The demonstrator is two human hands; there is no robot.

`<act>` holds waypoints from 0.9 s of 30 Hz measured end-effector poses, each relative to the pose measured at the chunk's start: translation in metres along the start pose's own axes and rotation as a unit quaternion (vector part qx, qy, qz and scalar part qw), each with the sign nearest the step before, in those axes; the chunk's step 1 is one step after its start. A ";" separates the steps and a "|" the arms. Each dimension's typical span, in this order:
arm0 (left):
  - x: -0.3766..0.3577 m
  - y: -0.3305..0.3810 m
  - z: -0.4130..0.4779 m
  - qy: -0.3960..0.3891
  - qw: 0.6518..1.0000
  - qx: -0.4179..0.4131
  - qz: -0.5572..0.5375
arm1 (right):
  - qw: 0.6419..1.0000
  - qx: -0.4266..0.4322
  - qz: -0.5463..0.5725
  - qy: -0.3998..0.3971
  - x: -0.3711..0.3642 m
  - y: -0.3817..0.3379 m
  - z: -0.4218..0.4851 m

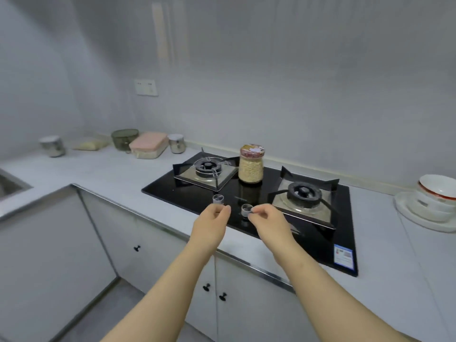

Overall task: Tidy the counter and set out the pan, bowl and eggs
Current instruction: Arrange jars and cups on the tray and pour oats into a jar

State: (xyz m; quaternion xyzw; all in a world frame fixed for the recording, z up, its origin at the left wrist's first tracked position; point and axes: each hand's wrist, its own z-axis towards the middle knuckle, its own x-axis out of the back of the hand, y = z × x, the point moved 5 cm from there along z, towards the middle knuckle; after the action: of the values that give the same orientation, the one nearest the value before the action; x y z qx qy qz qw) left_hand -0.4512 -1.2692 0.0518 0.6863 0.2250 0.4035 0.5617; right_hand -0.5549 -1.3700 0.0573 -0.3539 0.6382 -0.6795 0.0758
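Bare forearms [172, 280] nearest the lens, stretched from the bottom edge toward the hob [192, 193]

Left hand [211, 219]: back of the hand up, fingers curled under, thumb tip forward. It sits just short of the left knob [218, 199]; cannot tell whether it touches or grips it

Right hand [270, 219]: thumb and forefinger pinch the side of the right knob [246, 209], other fingers curled in

Hob is black glass set into a pale counter [111, 174], with a left burner [208, 166], a right burner [304, 193] and a blue sticker [343, 257] at its near right corner. A jar [251, 166] of pale grains with a patterned lid stands upright on the glass between the burners, behind both knobs

Bowl stack [436, 191]: white bowls, the top one red-rimmed, on a white plate [404, 213] at the far right of the counter, well apart from both hands

Along the back wall, left of the hob: steel canister [176, 143], pink-lidded box [148, 144], greenish glass vessel [124, 139], pale bag [91, 145], second canister [52, 145]. Sink [9, 186] corner at the left edge. Wall socket [146, 87] above. White cabinet doors [160, 255] with black pulls below the counter
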 end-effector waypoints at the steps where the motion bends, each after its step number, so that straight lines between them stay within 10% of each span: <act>1: 0.025 -0.007 0.007 0.010 1.000 0.003 0.006 | 1.000 0.008 0.004 -0.016 -0.028 -0.013 0.001; 12: 0.235 -0.074 0.074 0.090 0.995 0.043 0.004 | 0.990 0.030 0.022 -0.134 -0.250 -0.091 0.017; 27: 0.333 -0.130 0.263 0.186 0.976 0.108 -0.020 | 0.972 0.034 0.016 -0.233 -0.420 -0.136 0.197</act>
State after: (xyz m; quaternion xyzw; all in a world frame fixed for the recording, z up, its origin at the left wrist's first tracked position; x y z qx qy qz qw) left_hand -0.0294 -1.1351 0.0168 0.6511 0.3815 0.4861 0.4407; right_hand -0.0838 -1.2736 0.0085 -0.4895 0.5850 -0.5984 0.2451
